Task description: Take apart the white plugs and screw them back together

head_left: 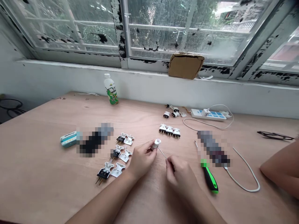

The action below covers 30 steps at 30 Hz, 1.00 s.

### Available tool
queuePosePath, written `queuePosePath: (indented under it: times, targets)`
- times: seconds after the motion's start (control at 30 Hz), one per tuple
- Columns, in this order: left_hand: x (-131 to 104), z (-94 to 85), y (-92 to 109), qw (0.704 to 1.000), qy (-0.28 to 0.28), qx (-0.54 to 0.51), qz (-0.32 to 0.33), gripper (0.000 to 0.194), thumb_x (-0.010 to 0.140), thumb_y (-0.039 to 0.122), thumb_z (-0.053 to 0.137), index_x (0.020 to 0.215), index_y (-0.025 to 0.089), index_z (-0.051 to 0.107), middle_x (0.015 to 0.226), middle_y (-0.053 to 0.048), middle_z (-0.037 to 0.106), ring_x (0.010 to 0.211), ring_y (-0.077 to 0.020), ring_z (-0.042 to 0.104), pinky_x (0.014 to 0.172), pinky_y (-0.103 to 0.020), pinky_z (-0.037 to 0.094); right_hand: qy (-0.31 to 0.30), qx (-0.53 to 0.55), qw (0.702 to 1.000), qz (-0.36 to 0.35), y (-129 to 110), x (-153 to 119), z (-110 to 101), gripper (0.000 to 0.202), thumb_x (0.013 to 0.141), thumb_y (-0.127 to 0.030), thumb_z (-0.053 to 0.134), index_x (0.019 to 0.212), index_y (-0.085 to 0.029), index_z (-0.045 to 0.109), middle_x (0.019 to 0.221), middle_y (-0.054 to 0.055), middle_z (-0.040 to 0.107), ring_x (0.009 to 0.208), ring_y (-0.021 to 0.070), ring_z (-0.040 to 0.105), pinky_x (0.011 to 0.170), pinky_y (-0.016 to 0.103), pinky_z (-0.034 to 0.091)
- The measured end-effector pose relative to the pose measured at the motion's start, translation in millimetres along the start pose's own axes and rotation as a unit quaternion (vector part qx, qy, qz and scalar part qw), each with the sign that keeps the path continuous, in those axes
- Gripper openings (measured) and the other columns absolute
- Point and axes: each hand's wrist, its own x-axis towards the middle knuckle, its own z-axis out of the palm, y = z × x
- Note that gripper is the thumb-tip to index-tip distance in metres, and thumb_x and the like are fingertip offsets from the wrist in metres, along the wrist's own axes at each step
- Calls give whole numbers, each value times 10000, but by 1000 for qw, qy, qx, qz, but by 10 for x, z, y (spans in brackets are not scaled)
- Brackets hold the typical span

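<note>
Between the fingertips of my left hand (143, 158) is a white plug (156, 143), held just above the table. My right hand (178, 171) is closed round a screwdriver, whose thin metal shaft (162, 152) points up to the plug; its handle is hidden in my fist. Whether the tip touches a screw is too small to tell. Left of my left hand lie opened plugs (104, 171) with black inner parts and brass pins, each beside a loose white cover (118, 170). Beyond my hands, three assembled white plugs (169, 130) stand in a row.
A green and black screwdriver (210, 179) lies right of my right hand, near a blurred object (213, 147) with a white cable (247, 189). Farther back are more plugs (175, 114), a power strip (209, 114) and a bottle (111, 90). Another person's arm (282, 168) rests at right.
</note>
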Motion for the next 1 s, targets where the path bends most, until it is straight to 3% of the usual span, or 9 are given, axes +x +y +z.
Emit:
queuePosePath:
  times: [0.13, 0.27, 0.37, 0.5, 0.6, 0.7, 0.83, 0.9, 1.0]
  targets:
    - [-1, -11, -23, 1000, -8, 7, 8, 334, 865, 225, 639, 1193, 217, 699, 1137, -58, 760, 945, -205, 745, 836, -298, 630, -41, 83, 993, 72, 31, 35, 40, 233, 895, -370, 463, 721, -217, 490, 565, -26, 516, 493, 115, 446, 482, 231, 328]
    - [10, -4, -7, 1000, -15, -8, 6, 321, 864, 223, 636, 1177, 215, 705, 1123, -52, 764, 939, -198, 744, 824, -284, 629, -88, 120, 981, 127, 49, 76, 41, 231, 911, -403, 404, 780, -222, 465, 556, -20, 592, 337, 75, 317, 341, 212, 261]
    - [24, 18, 23, 999, -4, -30, -17, 303, 852, 217, 638, 1146, 204, 711, 1087, -51, 773, 924, -199, 744, 791, -286, 640, -92, 93, 984, 120, 54, 94, -38, 249, 907, -406, 424, 776, -212, 509, 605, 5, 645, 357, 89, 398, 353, 217, 299]
    - [50, 35, 37, 996, 16, -65, -67, 314, 805, 207, 674, 1117, 185, 707, 1068, -61, 773, 935, -204, 744, 778, -300, 647, -2, -12, 997, 75, 157, 154, -239, 217, 856, -366, 525, 711, -210, 566, 690, 23, 623, 599, 152, 552, 538, 254, 396]
    - [60, 45, 39, 988, 16, -103, -114, 340, 779, 210, 697, 1115, 162, 699, 1077, -91, 769, 955, -219, 743, 787, -319, 645, 94, -103, 989, 49, 323, 241, -396, 216, 811, -321, 566, 626, -211, 541, 728, 48, 576, 723, 195, 524, 655, 305, 381]
    - [46, 75, 60, 972, -11, -172, -161, 373, 751, 239, 742, 1108, 144, 689, 1084, -123, 763, 957, -233, 742, 792, -334, 640, 152, -155, 975, 34, 481, 319, -505, 239, 819, -317, 557, 605, -211, 548, 704, 55, 554, 691, 200, 497, 671, 329, 372]
    - [0, 125, 111, 928, -58, -290, -226, 487, 675, 306, 841, 1097, 140, 664, 1070, -151, 747, 924, -252, 737, 718, -347, 640, 226, -171, 959, 13, 554, 356, -539, 257, 863, -367, 538, 927, -155, 669, 982, 139, 604, 798, 225, 554, 730, 352, 431]
    - [-22, 137, 134, 907, -75, -334, -247, 563, 639, 340, 875, 1112, 146, 639, 1059, -150, 734, 901, -249, 732, 690, -345, 634, 230, -156, 961, -4, 528, 345, -499, 354, 896, -400, 511, 1093, -138, 641, 1022, 137, 606, 784, 209, 565, 717, 343, 459]
    - [-44, 134, 140, 894, -89, -360, -250, 623, 623, 380, 884, 1132, 161, 598, 1076, -146, 716, 916, -245, 722, 705, -351, 627, 172, -119, 977, -37, 440, 305, -378, 355, 925, -419, 485, 1102, -152, 639, 853, 66, 633, 676, 169, 567, 632, 294, 473]
